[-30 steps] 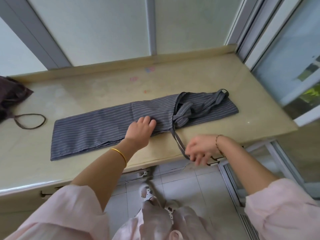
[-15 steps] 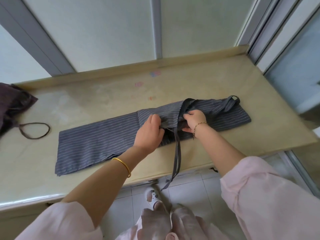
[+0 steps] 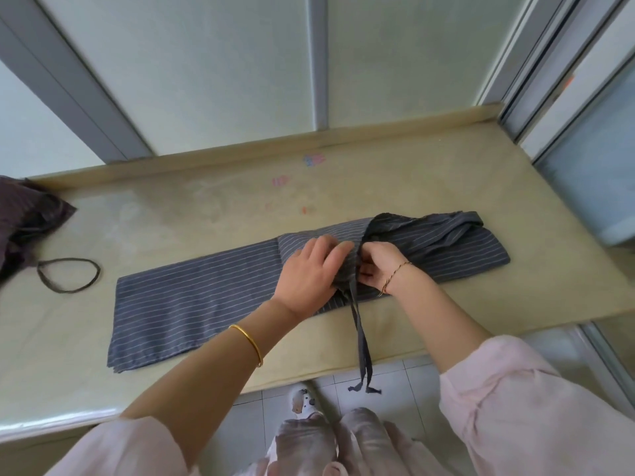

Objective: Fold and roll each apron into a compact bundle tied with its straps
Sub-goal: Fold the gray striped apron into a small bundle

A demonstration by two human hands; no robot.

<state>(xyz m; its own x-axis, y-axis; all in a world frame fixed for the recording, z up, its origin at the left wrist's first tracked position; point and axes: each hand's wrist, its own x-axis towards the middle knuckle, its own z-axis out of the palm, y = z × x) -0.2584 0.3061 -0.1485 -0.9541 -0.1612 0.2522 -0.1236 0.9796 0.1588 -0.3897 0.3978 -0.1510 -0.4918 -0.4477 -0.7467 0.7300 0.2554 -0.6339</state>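
Across the beige stone counter [image 3: 446, 187] the grey pinstriped cloth apron [image 3: 192, 304], folded into a long strip, runs left to right. At its middle the left hand [image 3: 309, 269] clutches bunched cloth. The right hand [image 3: 374, 266] pinches just beside it, where the thin grey straps [image 3: 361, 341] dangle over the near edge.

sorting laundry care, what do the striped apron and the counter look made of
Striped apron: probably thin woven cotton or blend, matte; it folds flat and creases. Counter: likely polished stone or composite, beige; glossy glare along its front edge.
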